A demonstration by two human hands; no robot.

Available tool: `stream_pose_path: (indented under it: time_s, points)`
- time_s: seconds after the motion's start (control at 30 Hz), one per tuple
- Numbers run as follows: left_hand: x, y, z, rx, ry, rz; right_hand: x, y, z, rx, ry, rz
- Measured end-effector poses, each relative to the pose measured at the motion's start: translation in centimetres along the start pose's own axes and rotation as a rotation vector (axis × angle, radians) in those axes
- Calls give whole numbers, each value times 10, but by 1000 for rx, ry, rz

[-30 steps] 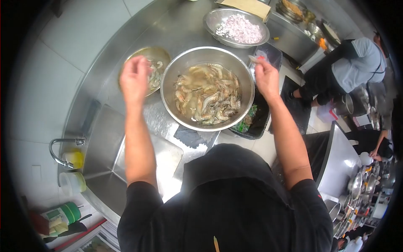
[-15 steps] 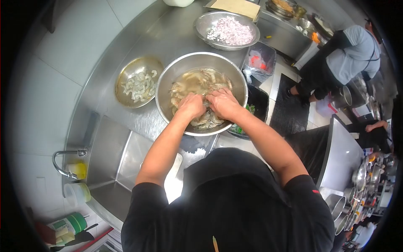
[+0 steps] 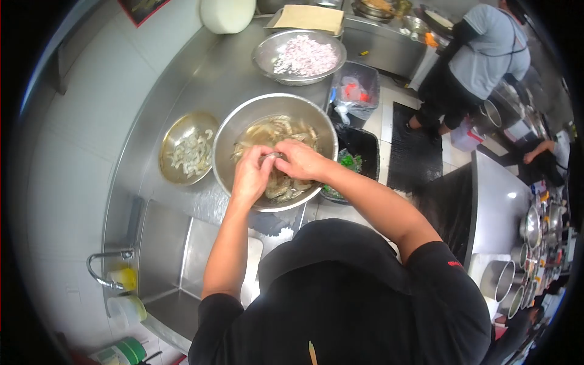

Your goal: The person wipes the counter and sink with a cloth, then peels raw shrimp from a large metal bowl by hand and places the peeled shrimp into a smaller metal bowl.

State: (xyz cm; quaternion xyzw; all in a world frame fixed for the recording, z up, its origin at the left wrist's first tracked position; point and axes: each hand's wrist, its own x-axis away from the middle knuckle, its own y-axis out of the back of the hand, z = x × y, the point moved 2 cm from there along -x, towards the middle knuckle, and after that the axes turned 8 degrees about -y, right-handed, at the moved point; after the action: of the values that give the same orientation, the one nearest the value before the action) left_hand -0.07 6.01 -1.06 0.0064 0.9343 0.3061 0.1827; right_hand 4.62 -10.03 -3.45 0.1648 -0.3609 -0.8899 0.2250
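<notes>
Over the large steel bowl (image 3: 274, 104), the person's left hand (image 3: 251, 172) and right hand (image 3: 298, 159) come together, no longer down among the heaped shrimp (image 3: 286, 187) as they are half a second earlier. Both now appear lifted just above the water, and the work seems to pass from the heap to one piece handled by two hands. The left hand is curled in, its thumb and fingers pinched on what looks like a single shrimp (image 3: 272, 156); the right hand, bent at the knuckles, nips the same piece from the other side, with hardly a gap at its fingertips.

That piece sits near the middle of the large steel bowl, small, greyish and slightly glossy (the fingers cover most of it, so how much shell it carries cannot be told). Below it, the heaped shrimp lie tangled in cloudy water, brownish grey and apparently in their shells. Left of the large steel bowl, just beside it, a smaller bowl (image 3: 179, 129) holds pale shrimp (image 3: 191, 151), curled, whitish and seemingly without shells.
</notes>
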Motion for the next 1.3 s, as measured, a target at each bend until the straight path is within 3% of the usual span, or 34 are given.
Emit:
stream_pose_path:
  time_s: [0.07, 0.1, 0.2, 0.3, 0.4, 0.47, 0.53, 0.63, 0.67, 0.73, 0.8, 0.9, 1.0, 1.1, 1.2, 1.23, 1.3]
  points:
    - [-5, 5, -5, -136, -111, -83, -5, 9, 9, 26, 4, 24]
    - [-8, 3, -5, -34, -48, -108, -4, 15, 16, 65, 37, -29]
    - [-10, 5, -7, -7, 46, 71, 3, 31, 26, 309, 192, -189]
    - [-7, -8, -3, 181, 107, 105, 11, 47, 34, 394, 5, -57]
    - [-5, -8, -10, 200, 193, 15, 23, 69, 20, 293, -226, -132]
    - [-4, -1, -15, 338, 315, 16, 35, 85, -11, 182, -155, -360]
    - [0, -2, -2, 480, 365, 20, 45, 101, -25, 477, -285, -339]
    - [-1, -11, 2, 729, 432, 21, 56, 100, -16, 753, -180, -467]
    - [-3, -14, 1, 775, 447, 18, 51, 94, -14, 647, -40, -495]
    - [-3, -19, -7, 869, 482, 16, 42, 73, 1, 233, 7, -376]
    - [-3, -23, -13, 885, 489, 32, 33, 51, 15, 148, 116, -327]
    - [-1, -24, -5, 889, 473, 89, 27, 35, 28, 174, 52, -171]
    - [6, -24, 1, 839, 477, 120, 23, 26, 26, 226, -4, -120]
    - [10, -23, 3, 763, 475, 128, 21, 22, 16, 129, 134, -183]
    - [11, -20, 4, 747, 453, 119, 19, 23, 13, -314, -278, -75]
    - [11, -20, 3, 753, 443, 115, 18, 15, 2, -629, -420, -11]
    - [11, -22, 7, 718, 389, 88, 17, 12, -6, -913, -569, 6]
